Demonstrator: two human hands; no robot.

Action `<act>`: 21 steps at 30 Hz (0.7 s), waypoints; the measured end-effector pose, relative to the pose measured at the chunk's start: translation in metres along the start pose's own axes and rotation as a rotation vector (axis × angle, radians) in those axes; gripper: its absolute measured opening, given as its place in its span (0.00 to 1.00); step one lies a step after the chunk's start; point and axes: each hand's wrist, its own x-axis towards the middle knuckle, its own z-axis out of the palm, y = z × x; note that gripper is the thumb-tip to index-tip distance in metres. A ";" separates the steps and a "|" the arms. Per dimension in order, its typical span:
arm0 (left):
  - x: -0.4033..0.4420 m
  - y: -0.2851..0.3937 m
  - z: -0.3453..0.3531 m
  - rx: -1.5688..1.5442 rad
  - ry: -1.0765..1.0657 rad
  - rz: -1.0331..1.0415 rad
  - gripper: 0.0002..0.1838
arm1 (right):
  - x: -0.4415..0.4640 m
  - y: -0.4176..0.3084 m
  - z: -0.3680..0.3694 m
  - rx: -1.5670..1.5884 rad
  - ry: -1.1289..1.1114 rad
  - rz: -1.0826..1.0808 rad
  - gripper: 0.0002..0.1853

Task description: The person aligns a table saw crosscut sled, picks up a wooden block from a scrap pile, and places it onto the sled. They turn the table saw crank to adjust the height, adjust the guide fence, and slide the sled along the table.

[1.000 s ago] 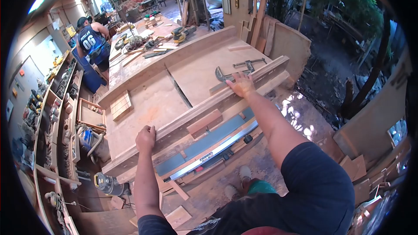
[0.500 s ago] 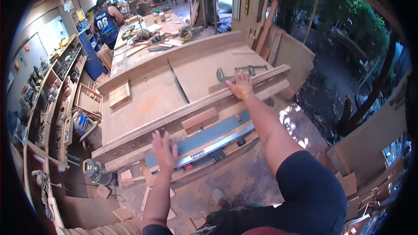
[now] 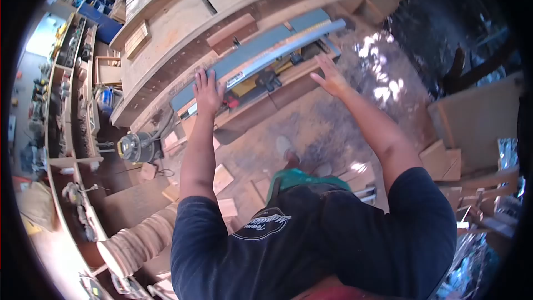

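In the head view, my left hand [image 3: 208, 93] lies with fingers apart over the left part of a long blue-grey board [image 3: 244, 58]. Beside its fingertips runs a long silver metal straightedge [image 3: 283, 51] that rests along the board. My right hand [image 3: 331, 78] is open, its fingers reaching to the front wooden edge [image 3: 302, 78] of the shelf under the bench; whether they touch it I cannot tell. Between my hands, below the straightedge, sit a black tool part [image 3: 270, 81], something yellow and a red item [image 3: 231, 101]. A reddish-brown wood block [image 3: 232, 32] lies behind the board.
The wooden workbench [image 3: 166, 58] rises behind the shelf, with a slatted wood piece [image 3: 137, 40] on top. A shop vacuum [image 3: 136, 147] stands at its left end. Tool shelves [image 3: 69, 89] line the left wall. Wood offcuts [image 3: 222, 178] lie on the floor by my feet.
My view has tilted down. My right hand has left the bench's front rail by the clamp and come down to the shelf. My left hand has moved onto the blue-grey board.
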 end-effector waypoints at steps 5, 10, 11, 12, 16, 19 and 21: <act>0.008 -0.004 -0.008 0.055 -0.183 0.083 0.45 | -0.237 0.100 0.032 0.140 -0.204 0.732 0.42; 0.013 0.012 -0.010 0.238 -0.208 0.092 0.50 | -0.468 0.122 0.070 0.080 -0.272 1.173 0.46; 0.014 0.016 -0.010 0.246 -0.219 0.106 0.50 | -0.505 0.119 0.083 0.060 -0.285 1.236 0.45; 0.013 0.018 -0.011 0.264 -0.193 0.115 0.50 | -0.536 0.111 0.097 0.075 -0.310 1.278 0.45; 0.005 0.014 -0.002 0.314 -0.145 0.134 0.51 | -0.576 0.060 0.138 0.208 -0.370 1.430 0.43; 0.002 0.008 0.009 0.270 -0.122 0.137 0.51 | -0.556 0.040 0.189 0.312 -0.291 1.381 0.43; 0.003 0.003 0.011 0.246 -0.115 0.123 0.51 | -0.512 0.027 0.213 0.365 -0.298 1.364 0.43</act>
